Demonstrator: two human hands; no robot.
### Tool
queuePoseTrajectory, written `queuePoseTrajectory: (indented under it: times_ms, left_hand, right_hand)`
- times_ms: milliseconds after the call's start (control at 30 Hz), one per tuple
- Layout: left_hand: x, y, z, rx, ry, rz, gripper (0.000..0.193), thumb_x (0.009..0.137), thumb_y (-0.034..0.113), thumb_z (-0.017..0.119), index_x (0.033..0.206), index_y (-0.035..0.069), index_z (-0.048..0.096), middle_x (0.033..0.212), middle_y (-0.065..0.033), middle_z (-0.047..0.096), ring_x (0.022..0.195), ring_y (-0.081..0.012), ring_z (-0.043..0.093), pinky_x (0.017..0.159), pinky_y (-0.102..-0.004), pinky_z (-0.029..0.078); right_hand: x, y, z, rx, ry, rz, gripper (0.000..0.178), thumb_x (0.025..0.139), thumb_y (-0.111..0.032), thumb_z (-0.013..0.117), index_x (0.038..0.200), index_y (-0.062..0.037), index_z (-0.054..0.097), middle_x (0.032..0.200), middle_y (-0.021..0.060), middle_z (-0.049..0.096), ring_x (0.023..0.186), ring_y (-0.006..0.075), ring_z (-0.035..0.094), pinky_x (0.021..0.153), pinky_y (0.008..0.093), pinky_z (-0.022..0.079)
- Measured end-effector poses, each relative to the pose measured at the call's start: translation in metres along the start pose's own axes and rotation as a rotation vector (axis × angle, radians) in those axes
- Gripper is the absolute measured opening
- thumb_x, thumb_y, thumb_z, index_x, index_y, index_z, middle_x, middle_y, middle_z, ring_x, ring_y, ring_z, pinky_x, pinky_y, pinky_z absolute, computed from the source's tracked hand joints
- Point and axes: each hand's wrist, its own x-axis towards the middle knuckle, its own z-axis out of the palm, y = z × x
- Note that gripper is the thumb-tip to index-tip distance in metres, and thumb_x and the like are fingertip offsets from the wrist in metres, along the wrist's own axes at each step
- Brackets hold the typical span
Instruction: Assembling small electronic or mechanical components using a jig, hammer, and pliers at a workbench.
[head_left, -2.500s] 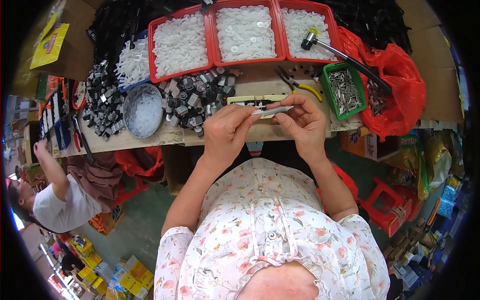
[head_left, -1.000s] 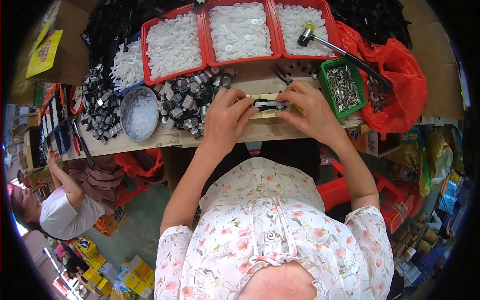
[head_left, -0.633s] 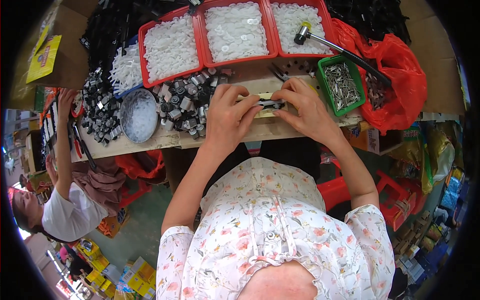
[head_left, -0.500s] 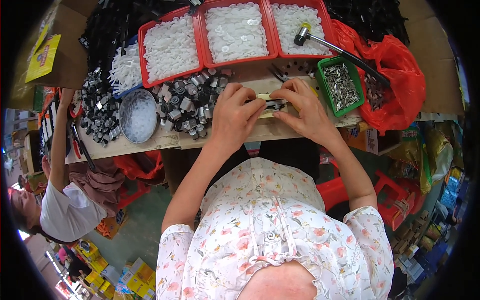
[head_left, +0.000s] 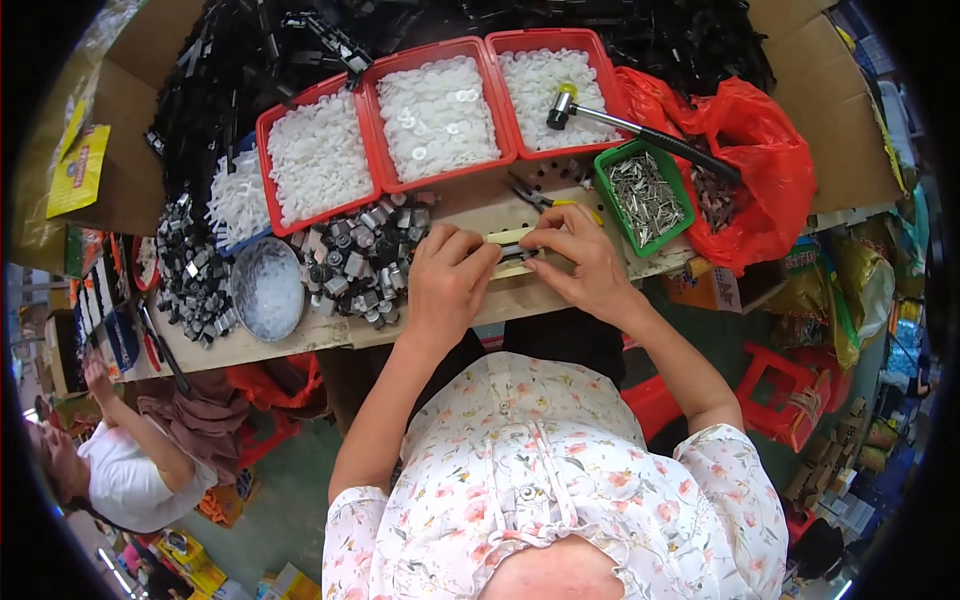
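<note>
tbh you had your hands close tog. but not touching, over the pale block (head_left: pixel 508 237), w/ the small dark part (head_left: pixel 514 251) on or in it btwn your fingertips (cdn't tell which). Your right hand (head_left: pixel 585 262) had thumb + index pinched on the R end; your left hand (head_left: pixel 445 280) was curled at the L end, but it hid its own grip, so no idea if it was clamped. Looked like fiddly positioning, so IMO the next move called for light, even fingertip pressure, keeping the part lined up w/ the block.

Stuff in the way: pliers (head_left: pixel 540 199) lay just behind your R hand, and a heap of metal-and-black pieces (head_left: pixel 350 262) crowded your L one. Green tray (head_left: pixel 665 238) of silver pins (head_left: pixel 642 195) sat to the R, w/ a hammer (head_left: pixel 655 138) lying beyond it, head over a red tray (head_left: pixel 562 153).
</note>
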Motion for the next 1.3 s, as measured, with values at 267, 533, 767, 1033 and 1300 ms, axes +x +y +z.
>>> queuePoseTrajectory:
  times_ms: [267,533,767,1033,1300]
  left_hand:
    - [-0.001,0.000,-0.003,-0.022,-0.014,-0.069,0.017,0.078,0.007,0.076,0.094,0.004,0.071,0.091,-0.0077,0.064,0.089,-0.0281,0.059,0.076,-0.0398,0.049]
    - [0.005,0.008,-0.012,-0.026,0.017,-0.093,0.020,0.079,0.006,0.078,0.098,0.003,0.072,0.093,-0.0099,0.065,0.091,-0.0299,0.059,0.078,-0.0404,0.049]
    - [0.003,0.004,-0.025,-0.056,0.065,-0.113,0.021,0.079,0.004,0.078,0.099,0.002,0.073,0.094,-0.0114,0.066,0.090,-0.0300,0.060,0.076,-0.0384,0.050]
    - [0.021,0.006,-0.039,-0.405,0.230,-0.398,0.040,0.085,0.005,0.076,0.124,0.001,0.068,0.106,-0.0135,0.069,0.095,-0.0227,0.066,0.079,-0.0296,0.052]
    - [0.016,0.011,-0.035,-1.095,0.351,-0.768,0.023,0.095,0.015,0.071,0.110,-0.002,0.071,0.084,-0.0080,0.074,0.074,-0.0132,0.070,0.065,-0.0225,0.048]
  right_hand:
    - [0.122,0.053,-0.086,-0.470,0.182,-0.164,0.024,0.087,-0.010,0.069,0.110,-0.0030,0.066,0.102,0.0169,0.061,0.099,0.0347,0.063,0.087,0.0412,0.051]
    - [0.230,0.114,-0.121,-0.799,0.288,-0.012,0.020,0.080,-0.007,0.064,0.099,-0.0069,0.067,0.112,0.0162,0.059,0.111,0.0351,0.056,0.084,0.0556,0.048]
    - [0.232,0.127,-0.144,-0.386,0.232,-0.534,0.009,0.079,-0.007,0.067,0.088,-0.0071,0.068,0.104,0.0127,0.060,0.108,0.0340,0.056,0.082,0.0500,0.048]
    - [0.156,-0.003,-0.092,-0.010,-0.233,-0.288,0.024,0.090,-0.008,0.069,0.111,0.0013,0.063,0.100,0.0091,0.066,0.096,0.0180,0.064,0.084,0.0327,0.052]
    - [0.080,-0.045,-0.036,0.098,-0.276,-0.188,0.030,0.084,-0.007,0.075,0.110,-0.0003,0.062,0.100,0.0111,0.067,0.087,0.0238,0.067,0.073,0.0334,0.052]
